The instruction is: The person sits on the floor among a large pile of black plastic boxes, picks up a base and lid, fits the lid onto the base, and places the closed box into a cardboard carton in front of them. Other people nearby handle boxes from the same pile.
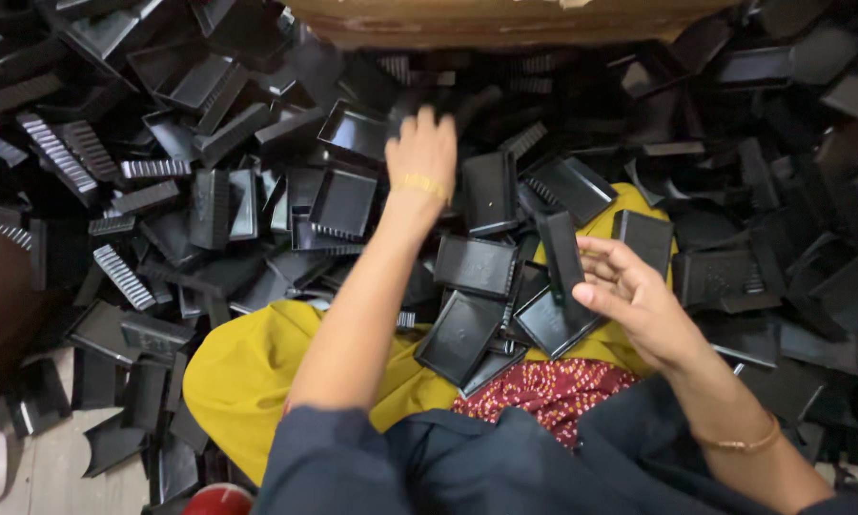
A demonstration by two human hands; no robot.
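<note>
Holding black plastic piece [561, 256] in right hand [629, 296], left hand [422, 153] reaching pile [210, 191]

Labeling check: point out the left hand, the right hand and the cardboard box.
left hand [423, 153]: head view, back of hand.
right hand [629, 291]: head view, palm.
cardboard box [486, 21]: head view, front wall.

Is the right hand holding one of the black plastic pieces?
Yes, the right hand grips an upright black plastic piece between thumb and fingers, above the yellow cloth.

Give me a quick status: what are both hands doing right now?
Left hand stretched into the heap of black plastic pieces, grip unclear. Right hand holds one upright black piece. More pieces piled on the yellow cloth over the lap.
</note>
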